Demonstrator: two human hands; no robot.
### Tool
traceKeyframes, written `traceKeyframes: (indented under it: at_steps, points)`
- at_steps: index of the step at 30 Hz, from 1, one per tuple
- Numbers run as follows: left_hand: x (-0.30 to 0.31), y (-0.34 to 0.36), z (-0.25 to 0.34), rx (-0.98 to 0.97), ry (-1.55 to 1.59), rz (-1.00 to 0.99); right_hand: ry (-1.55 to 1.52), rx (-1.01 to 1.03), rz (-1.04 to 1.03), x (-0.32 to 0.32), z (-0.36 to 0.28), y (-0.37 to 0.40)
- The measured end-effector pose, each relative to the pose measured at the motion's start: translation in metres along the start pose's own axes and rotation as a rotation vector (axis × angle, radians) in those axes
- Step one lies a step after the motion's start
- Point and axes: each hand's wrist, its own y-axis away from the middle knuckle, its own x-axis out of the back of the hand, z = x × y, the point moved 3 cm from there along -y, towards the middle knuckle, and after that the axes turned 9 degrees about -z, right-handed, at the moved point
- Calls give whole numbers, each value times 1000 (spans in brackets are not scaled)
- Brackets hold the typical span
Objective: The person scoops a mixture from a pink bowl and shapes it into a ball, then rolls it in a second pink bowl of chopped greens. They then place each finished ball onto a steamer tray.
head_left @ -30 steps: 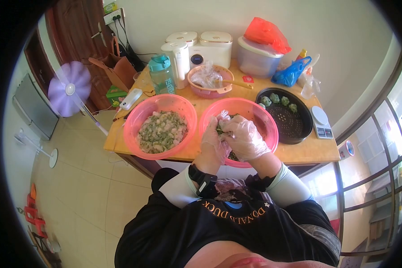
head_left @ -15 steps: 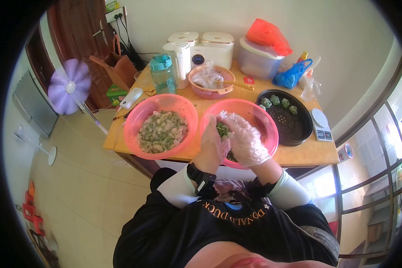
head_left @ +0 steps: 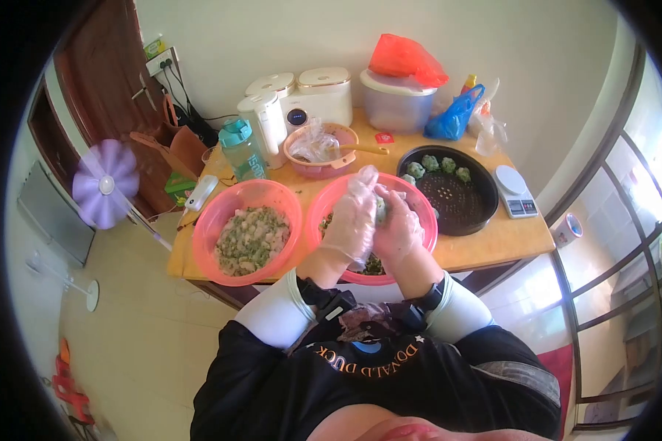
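Pale green ball [head_left: 381, 209] sits between your palms, above the pink basin [head_left: 315, 220]. Your gloved left hand [head_left: 351, 222] presses one side, fingers together, pointing away from you; your right hand [head_left: 400, 228] cups the other, fingers bent. Ball mostly covered: long axis and heading can't be told. Black pan [head_left: 482, 206] lies just beyond the basin.

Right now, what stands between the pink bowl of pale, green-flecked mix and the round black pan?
A second pink bowl, with the left hand and right hand over it; the head view shows this.
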Motion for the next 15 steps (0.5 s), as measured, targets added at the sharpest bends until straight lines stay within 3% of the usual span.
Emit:
traceKeyframes:
  at_steps: [2, 3, 7, 9, 10, 12, 15]
  points:
    - [-10, 5, 31, -467, -798, -166, 263, -58, -21, -8, -4, 8]
    - [-12, 2, 33, -528, -775, -226, -56, -118, -16, -22, 2, 13]
    - [-10, 1, 43, -562, -873, -432, -191, -107, -157, 9, 4, 0]
    - [-13, -1, 50, -675, -881, -426, -393, -294, -556, 12, 4, -6]
    - [-12, -2, 50, -674, -882, -433, -398, -288, -556, 1, 0, 5]
    - [-12, -4, 48, -625, -909, -475, -299, -222, -194, -32, -12, 35]
    - [-17, -4, 51, -591, -820, -499, -177, -222, -214, -51, -16, 44]
